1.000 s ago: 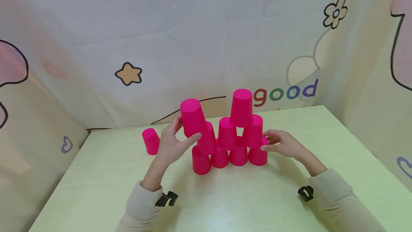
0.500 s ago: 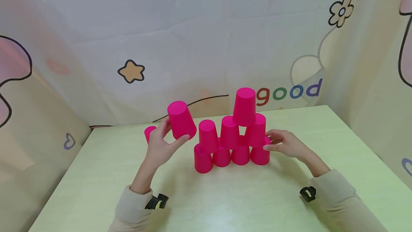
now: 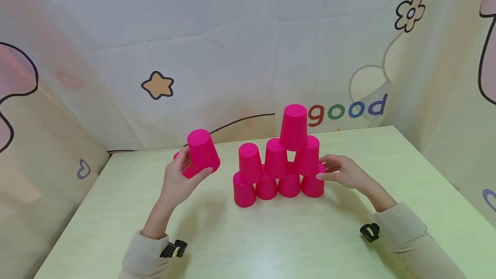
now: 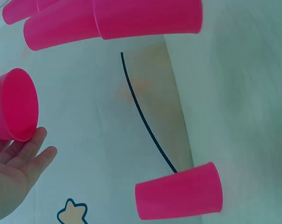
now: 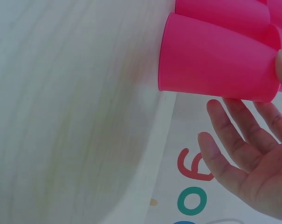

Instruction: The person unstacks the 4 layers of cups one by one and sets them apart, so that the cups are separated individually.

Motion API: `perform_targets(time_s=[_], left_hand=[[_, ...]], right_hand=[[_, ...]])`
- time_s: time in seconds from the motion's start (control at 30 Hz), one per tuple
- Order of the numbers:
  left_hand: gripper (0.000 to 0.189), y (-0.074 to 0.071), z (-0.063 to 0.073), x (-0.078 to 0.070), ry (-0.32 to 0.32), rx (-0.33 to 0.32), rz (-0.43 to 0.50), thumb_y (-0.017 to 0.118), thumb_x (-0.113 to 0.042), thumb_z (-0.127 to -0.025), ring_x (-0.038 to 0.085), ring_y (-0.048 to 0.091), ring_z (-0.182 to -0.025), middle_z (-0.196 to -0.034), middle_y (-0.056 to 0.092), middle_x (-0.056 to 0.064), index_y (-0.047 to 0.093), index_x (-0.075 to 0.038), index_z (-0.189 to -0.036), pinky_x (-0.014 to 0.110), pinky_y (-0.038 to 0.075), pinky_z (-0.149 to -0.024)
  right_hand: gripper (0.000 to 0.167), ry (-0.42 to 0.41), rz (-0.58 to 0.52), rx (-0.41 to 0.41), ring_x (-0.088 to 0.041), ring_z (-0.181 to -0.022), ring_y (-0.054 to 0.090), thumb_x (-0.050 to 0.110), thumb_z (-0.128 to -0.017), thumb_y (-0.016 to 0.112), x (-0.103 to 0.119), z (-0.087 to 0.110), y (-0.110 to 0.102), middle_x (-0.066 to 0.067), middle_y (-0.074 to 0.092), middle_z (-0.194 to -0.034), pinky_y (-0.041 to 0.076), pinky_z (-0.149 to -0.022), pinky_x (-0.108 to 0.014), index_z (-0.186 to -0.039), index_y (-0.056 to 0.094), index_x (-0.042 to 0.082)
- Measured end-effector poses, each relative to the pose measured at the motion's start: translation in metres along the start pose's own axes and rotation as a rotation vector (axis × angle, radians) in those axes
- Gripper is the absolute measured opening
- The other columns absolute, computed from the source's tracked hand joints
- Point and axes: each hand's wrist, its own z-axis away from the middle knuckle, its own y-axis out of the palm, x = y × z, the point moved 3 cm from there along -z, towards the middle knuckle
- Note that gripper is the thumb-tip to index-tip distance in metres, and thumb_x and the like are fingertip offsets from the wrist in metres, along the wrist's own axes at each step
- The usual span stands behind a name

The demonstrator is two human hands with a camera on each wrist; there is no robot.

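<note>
Raised to the left of the stack, my left hand (image 3: 176,182) grips an upside-down pink cup (image 3: 202,150), thumb in front and fingers behind. In the left wrist view this cup's open mouth (image 4: 20,105) shows. At the stack's right end, my right hand (image 3: 346,173) has its thumb and fingertips on either side of the bottom-right cup (image 3: 313,186). The right wrist view shows that cup (image 5: 220,58) with the thumb across from the fingers. The stack has a bottom row, a middle row with a left cup (image 3: 250,162), and one top cup (image 3: 293,127) on the right.
Behind my left hand stands a lone pink cup (image 4: 178,192), mostly hidden in the head view. The pale table (image 3: 271,240) ends at a printed cloth backdrop (image 3: 232,68). A dark strap clip (image 3: 174,249) sits at the left sleeve, another clip (image 3: 370,232) at the right.
My left hand has carried its cup left and a little down, away from the stack's middle row, and now covers most of the lone cup. My right hand has stayed in place.
</note>
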Motion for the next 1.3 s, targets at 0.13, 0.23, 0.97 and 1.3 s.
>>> perform_targets(time_s=[0.13,0.23,0.97,1.3], left_hand=[[0.057,-0.005,0.004,0.008,-0.009,-0.004,-0.029,0.07,0.0,-0.076,0.032,0.053,-0.104,-0.116,0.054,0.02,0.043,0.004,-0.126,0.046,0.048,-0.084],[0.056,-0.01,0.009,0.013,-0.018,-0.016,-0.046,0.069,0.001,-0.076,0.033,0.054,-0.103,-0.115,0.054,0.021,0.043,0.006,-0.125,0.047,0.047,-0.085],[0.066,-0.057,0.016,0.126,-0.199,-0.155,-0.128,0.071,-0.024,-0.08,0.026,0.051,-0.108,-0.123,0.05,0.009,0.038,-0.011,-0.135,0.016,0.044,-0.082],[0.069,-0.07,0.019,0.103,-0.342,-0.214,-0.103,0.067,-0.018,-0.082,0.025,0.044,-0.111,-0.128,0.044,0.012,0.03,-0.009,-0.14,0.006,0.039,-0.075]], right_hand=[[0.046,-0.001,0.008,0.001,-0.031,-0.097,0.057,0.02,-0.081,0.069,-0.002,-0.001,0.001,-0.015,0.058,-0.108,0.051,-0.077,-0.04,-0.118,0.053,-0.001],[0.045,-0.001,0.008,0.004,-0.032,-0.098,0.057,0.02,-0.081,0.069,-0.003,-0.003,0.002,-0.015,0.059,-0.108,0.051,-0.077,-0.04,-0.118,0.054,0.0],[0.048,-0.011,0.007,-0.012,-0.031,-0.097,0.057,0.022,-0.08,0.07,-0.005,0.0,0.001,-0.015,0.059,-0.108,0.052,-0.076,-0.039,-0.118,0.053,-0.001],[0.045,-0.026,0.006,-0.013,-0.032,-0.097,0.057,0.018,-0.081,0.069,0.001,0.001,0.0,-0.016,0.058,-0.108,0.052,-0.075,-0.04,-0.118,0.053,-0.002]])
